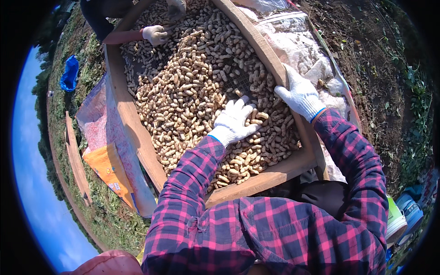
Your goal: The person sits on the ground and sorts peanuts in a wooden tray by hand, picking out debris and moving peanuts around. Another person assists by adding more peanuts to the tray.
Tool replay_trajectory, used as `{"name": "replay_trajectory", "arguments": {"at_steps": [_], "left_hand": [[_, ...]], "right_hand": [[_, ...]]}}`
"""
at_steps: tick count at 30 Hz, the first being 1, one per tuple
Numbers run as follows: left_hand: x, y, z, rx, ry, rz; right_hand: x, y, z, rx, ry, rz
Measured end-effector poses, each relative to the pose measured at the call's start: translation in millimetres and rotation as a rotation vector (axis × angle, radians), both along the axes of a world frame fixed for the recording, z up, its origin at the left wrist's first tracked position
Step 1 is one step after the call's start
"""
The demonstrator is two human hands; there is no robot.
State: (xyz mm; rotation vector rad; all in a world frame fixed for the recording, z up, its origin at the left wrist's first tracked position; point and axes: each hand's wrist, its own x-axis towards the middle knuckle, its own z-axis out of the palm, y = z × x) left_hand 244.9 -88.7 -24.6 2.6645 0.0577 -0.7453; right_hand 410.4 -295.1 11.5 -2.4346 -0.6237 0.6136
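Observation:
Unshelled peanuts [185, 99] fill a wooden-framed wire mesh screen [264, 182] in front of me. My left hand [233, 120], in a white knit glove, rests on the peanuts with its fingers spread; whether it grips any under the palm is hidden. Bare wire mesh [239, 82] shows just beyond its fingertips. My right hand [299, 90], gloved the same way, grips the right wooden rail [256, 37] of the frame, thumb on the inner side. Across the screen, a co-worker's gloved hand [155, 35] touches the peanuts, and another gloved hand [176, 8] is near the top edge.
White woven sacks [295, 41] lie beside the right rail, with soil beyond. To the left are a pink-and-white sack [99, 120], an orange printed bag [108, 170], a wooden plank [76, 158] and a blue bag [69, 74]. Buckets [395, 220] stand at lower right.

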Motion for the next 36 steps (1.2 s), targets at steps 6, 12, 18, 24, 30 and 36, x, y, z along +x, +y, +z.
{"name": "replay_trajectory", "arguments": {"at_steps": [6, 12, 18, 24, 30, 36], "left_hand": [[-89.9, 85.2, 69.6, -0.023, 0.276, -0.041], [-20.8, 129.7, 51.7, 0.174, -0.038, 0.227], [33.9, 23.1, -15.6, 0.283, -0.111, 0.231], [-14.9, -62.0, 15.6, 0.113, -0.076, -0.122], [-83.1, -5.9, 41.7, -0.008, -0.142, -0.034], [-165.7, 38.4, 96.6, 0.039, 0.141, -0.127]], "right_hand": [[1.3, -2.4, -11.6, -0.029, -0.074, 0.026], [1.8, -1.7, -13.3, -0.032, -0.075, 0.028], [1.3, -1.1, -11.9, -0.062, -0.103, 0.024], [1.6, -1.1, -9.5, -0.042, -0.125, 0.05], [1.7, -5.9, -16.4, 0.008, -0.142, 0.058], [2.3, -6.0, -23.0, 0.03, -0.197, 0.061]]}}
